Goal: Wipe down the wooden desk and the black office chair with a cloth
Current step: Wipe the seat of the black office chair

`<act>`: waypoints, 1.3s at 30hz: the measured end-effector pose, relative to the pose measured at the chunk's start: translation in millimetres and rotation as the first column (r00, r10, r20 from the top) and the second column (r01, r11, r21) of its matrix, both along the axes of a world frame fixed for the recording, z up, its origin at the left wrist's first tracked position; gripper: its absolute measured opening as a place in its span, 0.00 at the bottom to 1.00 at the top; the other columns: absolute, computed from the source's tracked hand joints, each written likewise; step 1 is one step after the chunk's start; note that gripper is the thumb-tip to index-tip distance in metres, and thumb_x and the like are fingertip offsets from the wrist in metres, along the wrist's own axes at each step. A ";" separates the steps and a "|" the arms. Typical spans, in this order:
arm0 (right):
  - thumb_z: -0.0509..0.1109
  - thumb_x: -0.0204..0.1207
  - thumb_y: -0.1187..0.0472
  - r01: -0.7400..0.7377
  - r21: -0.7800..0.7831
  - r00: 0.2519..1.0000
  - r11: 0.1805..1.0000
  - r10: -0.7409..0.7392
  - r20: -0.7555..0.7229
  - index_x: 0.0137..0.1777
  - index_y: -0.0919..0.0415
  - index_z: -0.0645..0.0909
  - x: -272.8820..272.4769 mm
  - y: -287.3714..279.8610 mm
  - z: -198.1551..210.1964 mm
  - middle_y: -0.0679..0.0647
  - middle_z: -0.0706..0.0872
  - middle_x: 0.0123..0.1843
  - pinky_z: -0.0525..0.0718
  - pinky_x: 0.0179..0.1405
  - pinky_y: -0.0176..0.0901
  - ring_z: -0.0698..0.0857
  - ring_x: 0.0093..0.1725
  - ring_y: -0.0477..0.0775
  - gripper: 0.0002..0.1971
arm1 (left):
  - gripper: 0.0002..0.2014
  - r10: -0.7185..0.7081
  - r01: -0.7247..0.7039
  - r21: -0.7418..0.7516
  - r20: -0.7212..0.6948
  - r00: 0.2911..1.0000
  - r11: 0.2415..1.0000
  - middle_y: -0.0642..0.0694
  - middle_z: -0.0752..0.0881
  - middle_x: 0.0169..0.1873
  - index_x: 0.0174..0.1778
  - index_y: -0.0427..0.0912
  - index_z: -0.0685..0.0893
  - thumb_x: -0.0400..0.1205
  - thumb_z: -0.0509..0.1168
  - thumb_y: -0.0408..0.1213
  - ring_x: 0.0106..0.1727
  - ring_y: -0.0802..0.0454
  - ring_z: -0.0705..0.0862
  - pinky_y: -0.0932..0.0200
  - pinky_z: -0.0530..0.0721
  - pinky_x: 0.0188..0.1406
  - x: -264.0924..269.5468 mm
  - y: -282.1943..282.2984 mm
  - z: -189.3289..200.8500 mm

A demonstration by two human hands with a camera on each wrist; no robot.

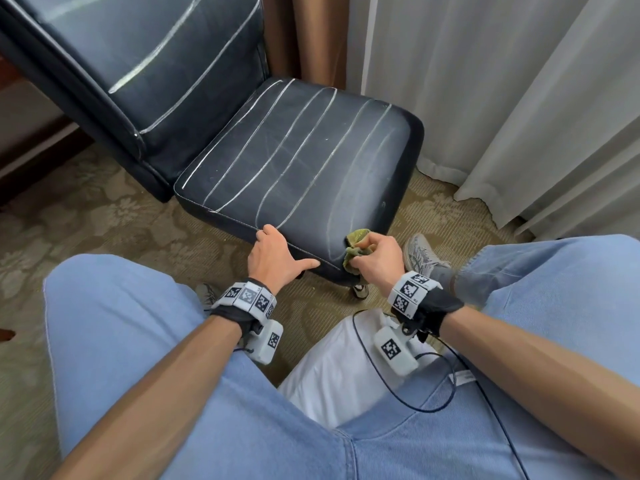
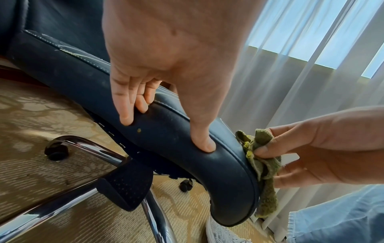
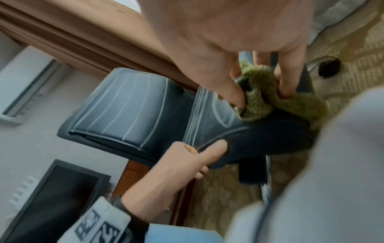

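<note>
Our left hand (image 1: pixel 273 258) grips the black office chair's (image 1: pixel 298 161) seat front edge, fingers curled over it, while our right hand (image 1: pixel 377 258) pinches a green cloth (image 1: pixel 356 247) against the seat's corner.

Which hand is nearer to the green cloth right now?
Right. The right hand grips the green cloth against the seat's front corner; the left hand holds the seat edge beside it.

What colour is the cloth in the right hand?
Olive green, a crumpled fuzzy cloth; clearest in the left wrist view.

Soft daylight comes through the sheer curtains (image 2: pixel 290 82); the right wrist view is blurred, and edges bend.
</note>
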State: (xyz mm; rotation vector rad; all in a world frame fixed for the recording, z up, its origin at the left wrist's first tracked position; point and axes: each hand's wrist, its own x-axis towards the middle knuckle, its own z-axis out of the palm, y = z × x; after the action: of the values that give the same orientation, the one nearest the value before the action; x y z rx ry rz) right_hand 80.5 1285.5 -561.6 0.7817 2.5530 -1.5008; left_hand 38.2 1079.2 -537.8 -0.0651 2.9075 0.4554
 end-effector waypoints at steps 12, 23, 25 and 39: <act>0.80 0.73 0.64 -0.675 0.509 0.577 0.534 0.812 -0.086 0.60 0.50 0.90 -17.3 25.1 34.6 0.48 0.82 0.57 0.85 0.55 0.53 0.83 0.54 0.55 0.17 | 0.53 0.050 -0.048 0.037 -0.049 0.998 0.998 0.40 0.79 0.62 0.66 0.38 0.69 0.59 0.81 0.73 0.61 0.41 0.86 0.44 0.89 0.55 5.8 2.3 -8.8; 0.74 0.76 0.60 -0.586 0.787 0.295 0.194 0.955 -0.016 0.66 0.48 0.87 -6.1 13.5 8.0 0.50 0.82 0.62 0.86 0.38 0.54 0.77 0.54 0.57 0.18 | 0.48 0.053 -0.054 -0.004 -0.109 0.993 0.999 0.39 0.81 0.63 0.66 0.37 0.71 0.65 0.80 0.70 0.62 0.39 0.86 0.45 0.87 0.57 2.7 -2.3 -17.1; 0.76 0.75 0.60 -0.555 0.805 0.316 0.209 0.948 -0.029 0.66 0.49 0.88 -8.9 16.4 5.2 0.51 0.83 0.63 0.87 0.39 0.54 0.78 0.54 0.58 0.19 | 0.47 0.043 -0.044 -0.007 -0.121 0.992 0.999 0.39 0.81 0.63 0.65 0.38 0.71 0.65 0.80 0.70 0.62 0.39 0.86 0.44 0.87 0.58 3.4 -3.0 -18.0; 0.70 0.71 0.76 -0.350 0.640 0.804 0.684 0.570 -0.170 0.64 0.57 0.90 -44.1 41.5 13.7 0.53 0.88 0.66 0.84 0.57 0.57 0.78 0.51 0.61 0.24 | 0.49 0.033 -0.033 -0.002 -0.123 0.992 0.999 0.42 0.80 0.62 0.64 0.39 0.70 0.64 0.77 0.75 0.62 0.43 0.84 0.44 0.85 0.62 8.6 -1.7 -16.8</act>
State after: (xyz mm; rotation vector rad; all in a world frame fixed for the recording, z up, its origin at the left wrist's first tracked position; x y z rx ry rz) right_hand 36.3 1327.0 -547.9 -0.1982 3.1876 -0.7333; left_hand 46.8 1077.6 -554.6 -0.0888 3.0321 0.4744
